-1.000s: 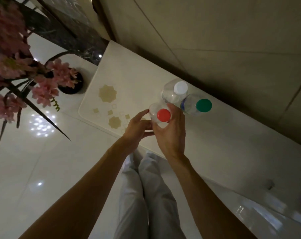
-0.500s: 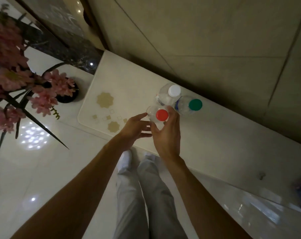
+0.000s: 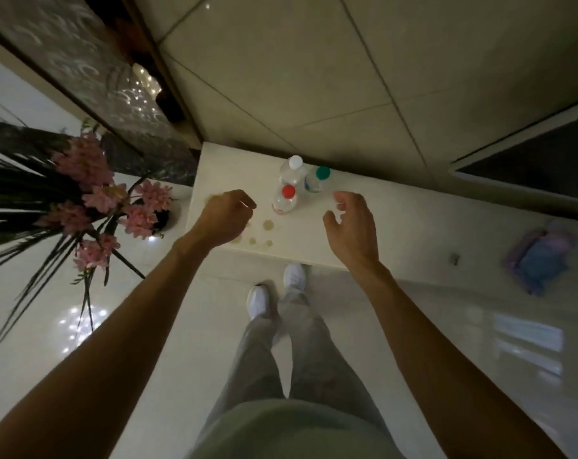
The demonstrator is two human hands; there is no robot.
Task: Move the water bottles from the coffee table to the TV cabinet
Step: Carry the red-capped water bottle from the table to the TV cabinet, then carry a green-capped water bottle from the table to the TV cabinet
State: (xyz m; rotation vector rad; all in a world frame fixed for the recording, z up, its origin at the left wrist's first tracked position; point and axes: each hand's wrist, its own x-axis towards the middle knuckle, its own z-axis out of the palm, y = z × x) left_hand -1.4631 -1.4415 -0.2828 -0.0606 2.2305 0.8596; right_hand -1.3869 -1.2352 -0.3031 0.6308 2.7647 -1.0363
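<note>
Three water bottles (image 3: 292,187) stand at frame centre on the tabletop (image 3: 397,233); left hand (image 3: 224,217) loosely curled, right hand (image 3: 354,226) open, both empty.

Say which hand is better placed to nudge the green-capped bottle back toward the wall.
Right. The right hand hangs open just beside the green-capped bottle, nothing between them. The left hand is curled on the far side, with the red-capped bottle in its way.

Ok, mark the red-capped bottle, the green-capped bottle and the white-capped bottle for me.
red-capped bottle (image 3: 288,191): head view, on its red cap.
green-capped bottle (image 3: 322,172): head view, on its green cap.
white-capped bottle (image 3: 295,162): head view, on its white cap.
</note>
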